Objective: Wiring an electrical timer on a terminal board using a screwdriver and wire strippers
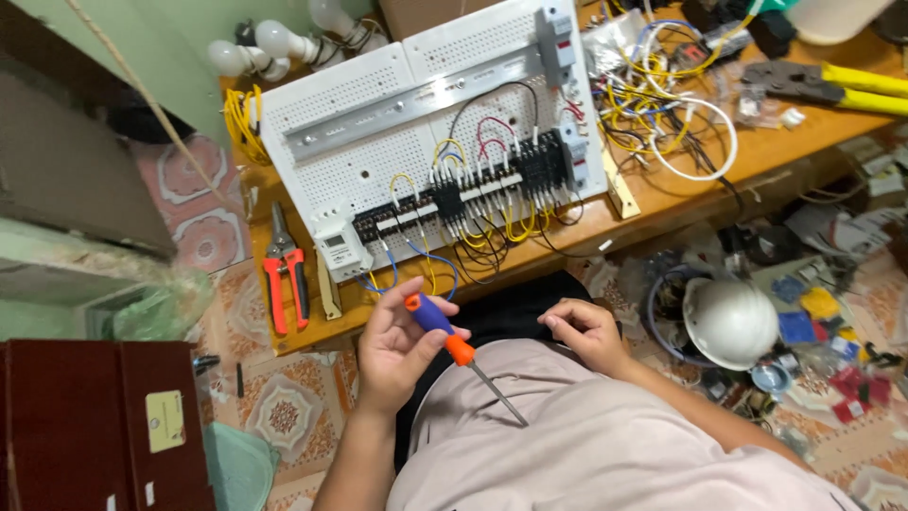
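My left hand grips a screwdriver with a blue and orange handle; its metal shaft points down towards my light shirt. My right hand rests on my lap with the fingers curled and nothing visible in them. Just beyond both hands a white perforated wiring panel lies on the wooden table, carrying a metal rail, black terminal blocks and yellow, blue, red and black wires.
Red-handled pliers lie left of the panel. A yellow-handled crimping tool and tangled wires sit at the table's right. White bulbs are at the back left. A white hard hat and clutter lie on the floor.
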